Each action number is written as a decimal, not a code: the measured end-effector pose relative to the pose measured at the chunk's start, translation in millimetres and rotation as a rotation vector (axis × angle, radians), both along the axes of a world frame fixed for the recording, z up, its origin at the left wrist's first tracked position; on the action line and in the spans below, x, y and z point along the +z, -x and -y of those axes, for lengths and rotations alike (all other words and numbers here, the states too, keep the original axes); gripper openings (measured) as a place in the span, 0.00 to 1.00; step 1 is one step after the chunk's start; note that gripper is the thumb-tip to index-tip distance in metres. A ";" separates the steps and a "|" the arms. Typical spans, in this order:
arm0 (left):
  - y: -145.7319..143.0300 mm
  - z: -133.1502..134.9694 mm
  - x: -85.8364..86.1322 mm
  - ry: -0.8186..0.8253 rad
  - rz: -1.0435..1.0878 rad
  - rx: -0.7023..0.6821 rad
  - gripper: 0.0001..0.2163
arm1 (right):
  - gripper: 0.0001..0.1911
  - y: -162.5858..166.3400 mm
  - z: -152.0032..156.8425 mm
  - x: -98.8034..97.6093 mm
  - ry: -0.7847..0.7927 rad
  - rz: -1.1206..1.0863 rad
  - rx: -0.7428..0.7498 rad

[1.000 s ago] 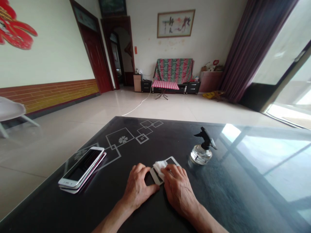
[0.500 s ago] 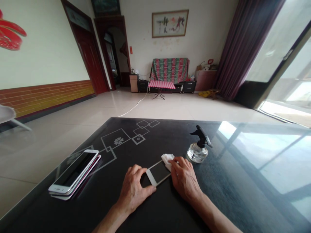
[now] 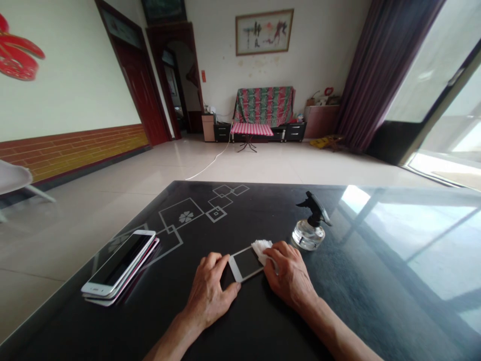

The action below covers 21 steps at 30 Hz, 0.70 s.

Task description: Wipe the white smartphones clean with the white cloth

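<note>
A white smartphone (image 3: 245, 264) with a dark screen lies on the black table (image 3: 233, 331) between my hands. My left hand (image 3: 214, 286) grips its near left end, index finger at the upper corner and thumb at the lower one. In my right hand (image 3: 287, 271) is a crumpled white tissue (image 3: 262, 248), pressed onto the phone's right end, so that end is covered. Just beyond my right hand stands a clear spray bottle (image 3: 308, 233) with a black trigger head.
Several phones lie in a stack (image 3: 120, 265) on the table's left side, the top one white and face up. Light from the window reflects off the table's right half. A low table with a checked cloth (image 3: 251, 130) stands across the room.
The view has shifted slightly. My right fingers are curled a little more over the tissue at the phone's right end. My left hand keeps its hold on the phone.
</note>
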<state>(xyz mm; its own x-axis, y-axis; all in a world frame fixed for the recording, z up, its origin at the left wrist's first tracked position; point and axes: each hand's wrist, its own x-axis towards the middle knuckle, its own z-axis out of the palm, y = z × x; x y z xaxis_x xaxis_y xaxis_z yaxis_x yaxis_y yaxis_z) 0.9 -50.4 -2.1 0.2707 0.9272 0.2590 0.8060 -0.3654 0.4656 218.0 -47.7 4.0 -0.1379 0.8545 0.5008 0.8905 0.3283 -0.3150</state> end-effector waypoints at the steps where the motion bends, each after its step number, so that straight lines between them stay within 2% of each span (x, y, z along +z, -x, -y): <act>1: -0.3 0.4 0.8 -0.001 -0.009 0.001 0.23 | 0.11 -0.3 -1.0 -0.7 -0.006 -0.003 -0.005; 11: 0.5 -1.9 -4.7 -0.034 -0.011 0.015 0.25 | 0.13 -3.9 -8.3 -9.3 -0.006 -0.113 -0.011; 17: 1.5 -26.1 7.9 0.055 -0.041 -0.158 0.24 | 0.13 -5.8 -8.5 -10.8 -0.068 -0.129 -0.076; 21: 2.1 -40.0 12.9 0.082 -0.016 -0.218 0.26 | 0.14 -7.0 -9.9 -13.3 -0.088 -0.083 -0.112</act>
